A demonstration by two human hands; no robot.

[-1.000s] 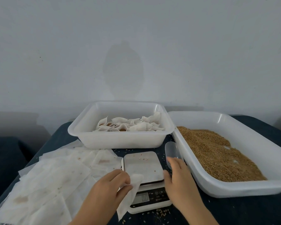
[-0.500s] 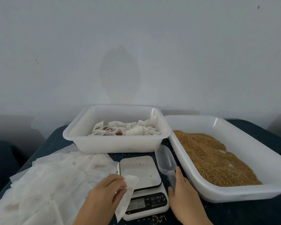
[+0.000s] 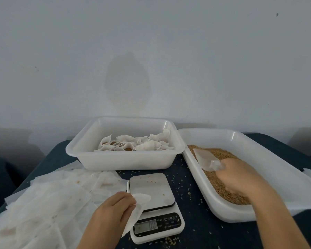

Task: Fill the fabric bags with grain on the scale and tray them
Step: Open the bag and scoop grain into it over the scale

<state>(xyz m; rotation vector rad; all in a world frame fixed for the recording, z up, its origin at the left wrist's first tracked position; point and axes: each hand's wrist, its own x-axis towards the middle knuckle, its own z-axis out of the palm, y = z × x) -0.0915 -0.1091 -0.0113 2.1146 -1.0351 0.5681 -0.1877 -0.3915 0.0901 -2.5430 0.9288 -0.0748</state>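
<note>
My left hand [image 3: 113, 207] pinches an empty white fabric bag [image 3: 136, 207] at the left edge of the small digital scale [image 3: 152, 191]. The bag hangs down over the scale's front corner. My right hand [image 3: 241, 177] grips the handle of a clear plastic scoop [image 3: 204, 159] inside the big white tray of brown grain [image 3: 221, 182], with the scoop's bowl lying on the grain. The scale's platform is bare apart from a few stray grains.
A white tray [image 3: 124, 160] behind the scale holds several filled bags [image 3: 135, 145]. A spread of flat empty bags [image 3: 43, 209] covers the dark table at the left. Loose grains lie around the scale. A grey wall rises behind the table.
My right hand lifted the scoop from beside the scale and carried it right into the grain tray. My left hand kept holding the bag by the scale.
</note>
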